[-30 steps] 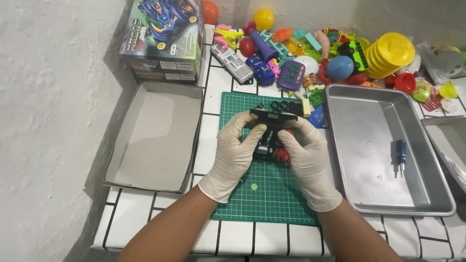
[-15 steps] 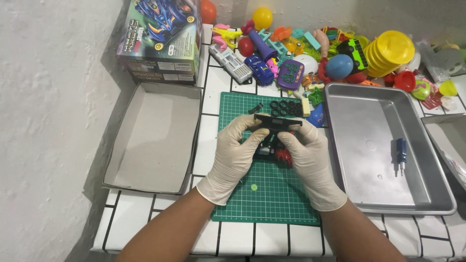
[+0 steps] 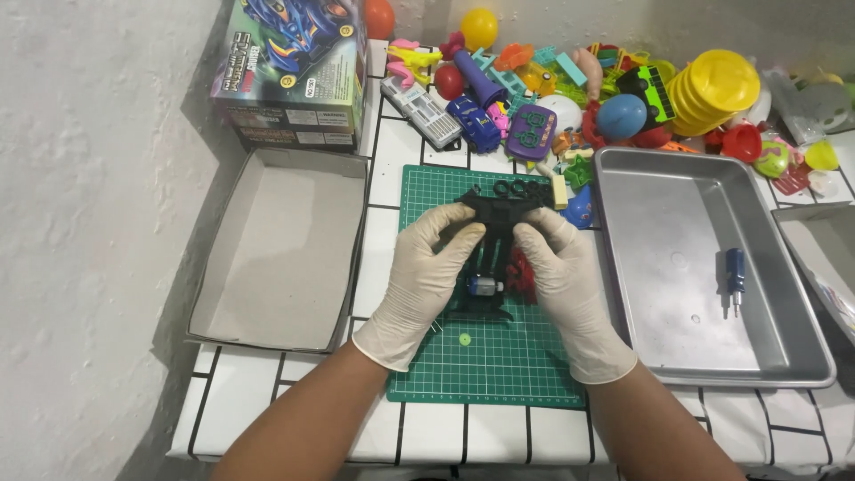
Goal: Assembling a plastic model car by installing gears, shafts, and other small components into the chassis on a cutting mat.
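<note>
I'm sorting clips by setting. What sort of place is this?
Probably a home hobby bench for toy kits: a green gridded cutting mat on a white tiled counter, a grey metal tray holding a small blue screwdriver, and a heap of colourful plastic toys.

A home hobby corner set up for building toy model cars.

A white-tiled worktop with dark grout lines [image 3: 392,160] stands against a rough white plaster wall [image 3: 89,223]. On it lies a green gridded cutting mat [image 3: 499,356], the kind used for craft work. Beside the mat sits a shallow rectangular metal tray [image 3: 677,223] holding a small blue-handled screwdriver [image 3: 734,276]. A colourful printed model-car kit box [image 3: 289,67] and an open grey cardboard box lid [image 3: 276,249] sit to the left. Along the back is a heap of bright plastic toys [image 3: 570,89], including balls and a stack of yellow plastic cups [image 3: 712,89].
</note>
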